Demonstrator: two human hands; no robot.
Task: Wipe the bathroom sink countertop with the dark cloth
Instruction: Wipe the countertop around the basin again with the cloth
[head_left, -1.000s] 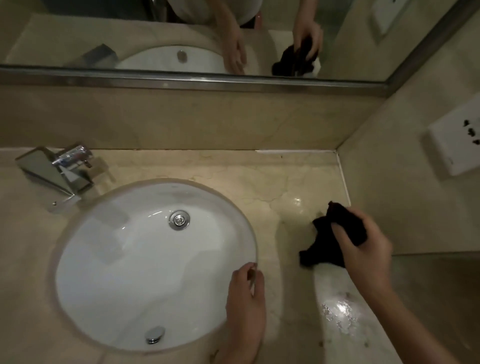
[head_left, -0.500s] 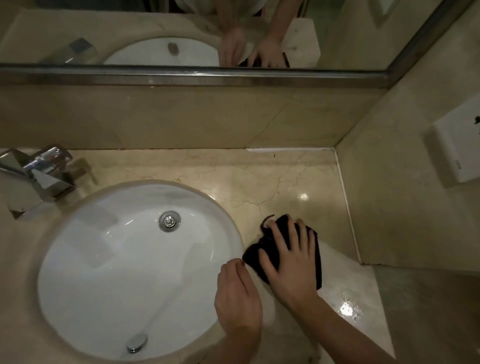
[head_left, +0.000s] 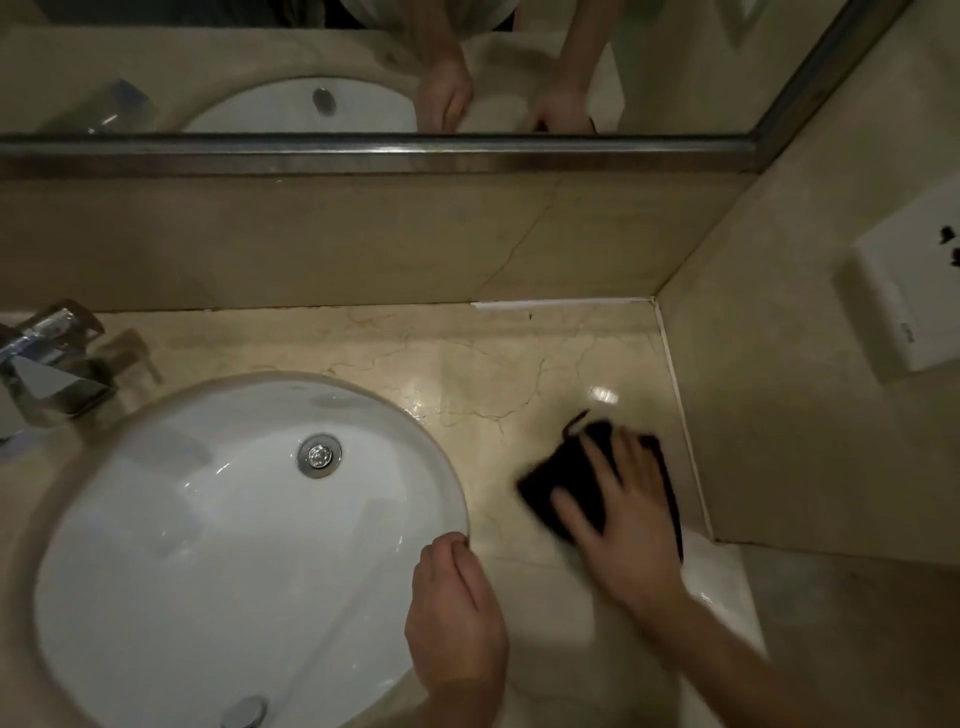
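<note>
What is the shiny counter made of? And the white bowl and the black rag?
The countertop looks like polished beige marble or similar stone: thin veins and glossy light spots. The sink basin looks like glazed white ceramic, smooth and gleaming. The dark cloth seems soft fabric; it is blurred, so no weave shows.

Chrome faucet (head_left: 49, 364), mirror (head_left: 208, 62), white wall socket (head_left: 914, 296).
</note>
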